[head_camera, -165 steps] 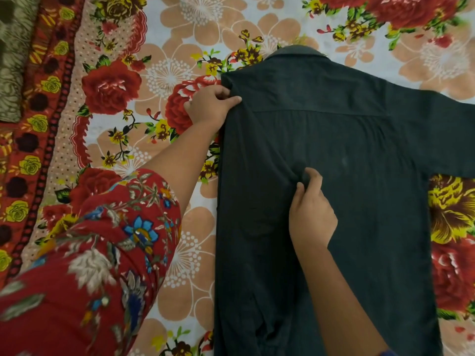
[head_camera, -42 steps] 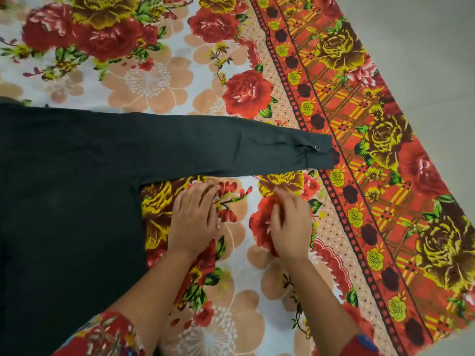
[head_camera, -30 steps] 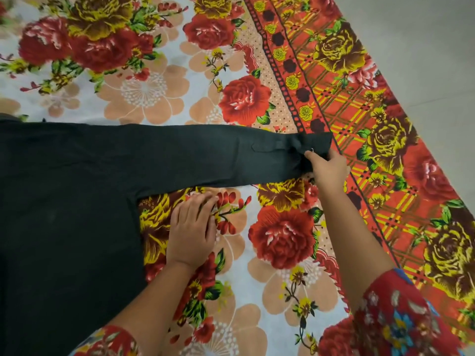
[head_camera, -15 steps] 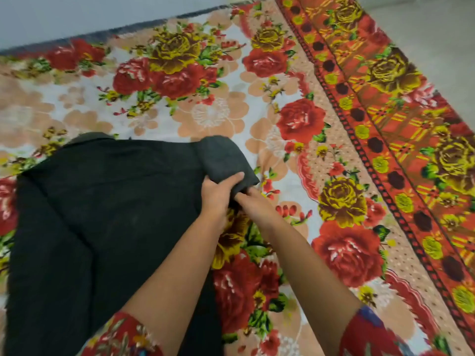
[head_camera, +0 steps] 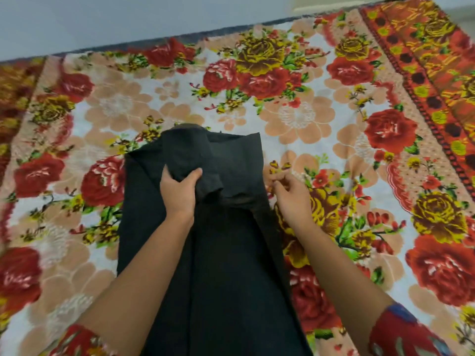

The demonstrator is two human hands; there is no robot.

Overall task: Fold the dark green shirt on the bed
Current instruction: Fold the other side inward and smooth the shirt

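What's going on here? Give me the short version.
A person is folding a dark green long-sleeved shirt that lies on a red-and-peach floral bedsheet. The shirt lies with its collar away from them and its sides turned in, so it forms a narrow strip. The left hand grips the bunched sleeve over the upper back. The right hand hovers beside the shirt's right edge, fingers loosely curled, apparently holding nothing. The fold is only partly done.

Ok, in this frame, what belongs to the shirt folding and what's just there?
In the job: dark green shirt; left hand, gripping its folded-in sleeve; right hand, beside the shirt's edge.
Just there: floral bedsheet underneath; pale wall behind.
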